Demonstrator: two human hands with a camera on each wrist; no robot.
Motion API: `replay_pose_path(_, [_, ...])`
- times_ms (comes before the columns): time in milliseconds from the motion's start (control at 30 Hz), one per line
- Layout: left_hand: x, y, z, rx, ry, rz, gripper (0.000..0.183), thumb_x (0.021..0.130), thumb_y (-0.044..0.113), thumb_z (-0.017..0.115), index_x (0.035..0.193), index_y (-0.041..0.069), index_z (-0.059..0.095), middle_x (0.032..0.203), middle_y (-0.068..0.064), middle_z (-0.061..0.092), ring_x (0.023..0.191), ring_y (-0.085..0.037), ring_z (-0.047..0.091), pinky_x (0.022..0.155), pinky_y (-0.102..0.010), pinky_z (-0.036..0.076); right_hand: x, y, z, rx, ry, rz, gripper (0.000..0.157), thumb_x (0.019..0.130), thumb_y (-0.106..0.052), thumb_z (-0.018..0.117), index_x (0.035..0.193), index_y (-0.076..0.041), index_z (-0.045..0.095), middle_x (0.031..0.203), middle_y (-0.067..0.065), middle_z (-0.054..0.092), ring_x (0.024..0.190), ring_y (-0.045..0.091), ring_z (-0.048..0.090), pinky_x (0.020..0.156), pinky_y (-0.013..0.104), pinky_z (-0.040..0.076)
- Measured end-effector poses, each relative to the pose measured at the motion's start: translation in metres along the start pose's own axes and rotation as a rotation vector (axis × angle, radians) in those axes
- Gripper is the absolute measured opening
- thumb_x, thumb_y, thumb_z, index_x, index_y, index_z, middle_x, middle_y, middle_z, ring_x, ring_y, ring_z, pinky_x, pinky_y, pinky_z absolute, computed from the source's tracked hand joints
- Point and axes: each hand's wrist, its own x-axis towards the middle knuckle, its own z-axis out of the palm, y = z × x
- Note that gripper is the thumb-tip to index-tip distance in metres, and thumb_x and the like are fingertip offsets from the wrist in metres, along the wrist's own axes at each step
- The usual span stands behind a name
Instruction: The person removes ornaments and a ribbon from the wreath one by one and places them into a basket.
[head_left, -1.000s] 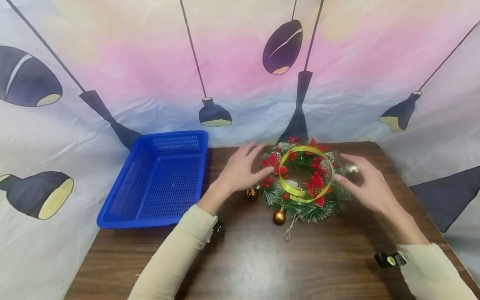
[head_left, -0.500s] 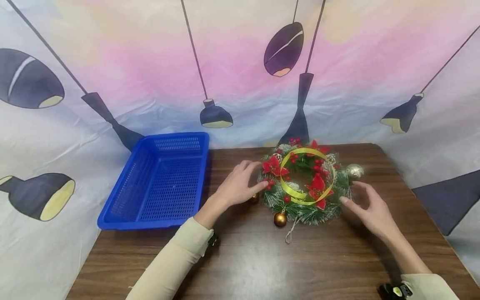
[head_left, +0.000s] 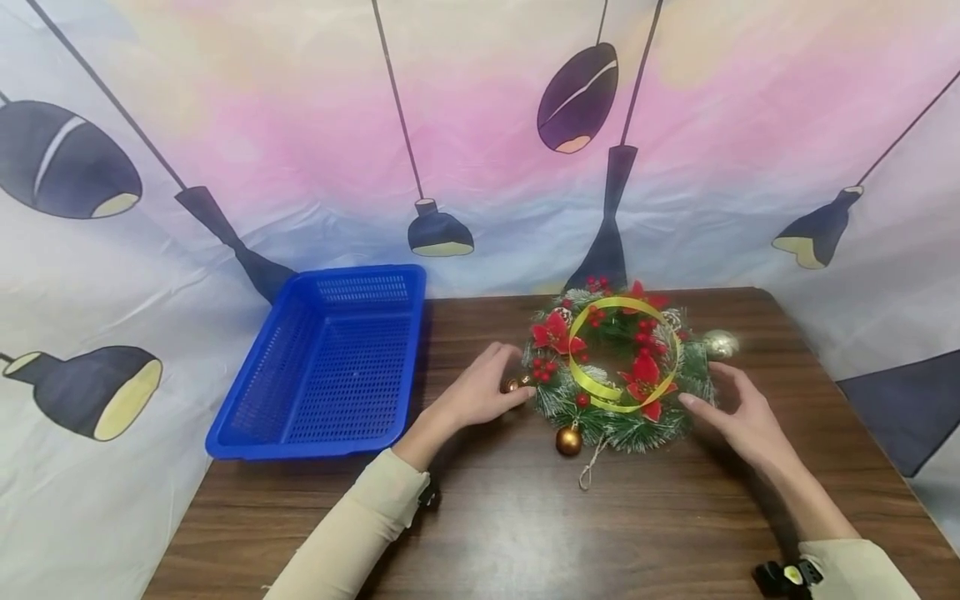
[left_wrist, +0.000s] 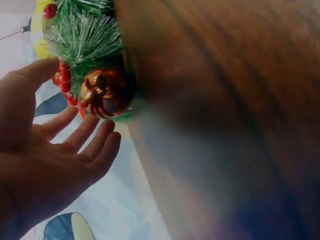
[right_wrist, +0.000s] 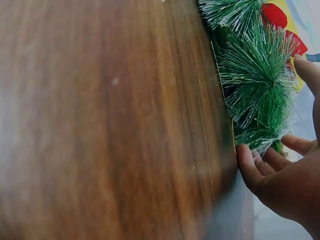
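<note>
A Christmas wreath of frosted green sprigs, red poinsettias and berries lies on the table. On top of it rests a yellow ribbon ring. My left hand is at the wreath's left side, fingers loosely spread, fingertips right by a shiny copper bauble with its thumb near the berries. At the right side is my right hand, relaxed, thumb over the edge and fingertips close to the outer sprigs. A gold bauble and a twine loop show at the front; a silver bauble sticks out right.
A blue perforated plastic basket stands on the left of the wooden table. Behind the table hangs a pastel cloth printed with dark lamps. The table's right edge lies beyond my right hand.
Both hands have come down and nearer the front of the wreath. The silver bauble, partly covered by the right hand before, shows fully. The wreath and ribbon stay in place.
</note>
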Motion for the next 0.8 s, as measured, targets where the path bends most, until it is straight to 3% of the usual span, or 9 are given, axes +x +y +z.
replay_pose_path(333, [-0.0014,-0.0034,0.0058,-0.039,-0.021,-0.030,0.057,0.097,0.034,0.078,0.141,0.005,0.058,0.141,-0.013,0.057,0.131,-0.030,0.058,0.114,-0.046,0.047,0.0075,0.0003,0.0004,-0.005,0.013,0.000,0.091,0.097,-0.043,0.077,0.162,0.002,0.031,0.161,0.036,0.034,0.145,0.060,0.031,0.108,0.079,0.029])
replay_pose_path(800, [0.0002,-0.0091,0.0089,-0.037,-0.024,0.005,0.038,0.095,0.026,0.080,0.123,0.008,0.063,0.123,-0.008,0.062,0.116,-0.026,0.064,0.103,-0.043,0.053,0.0109,-0.0049,0.0019,-0.026,0.015,0.009,0.092,0.097,-0.044,0.077,0.161,0.003,0.031,0.160,0.038,0.033,0.145,0.062,0.029,0.109,0.081,0.027])
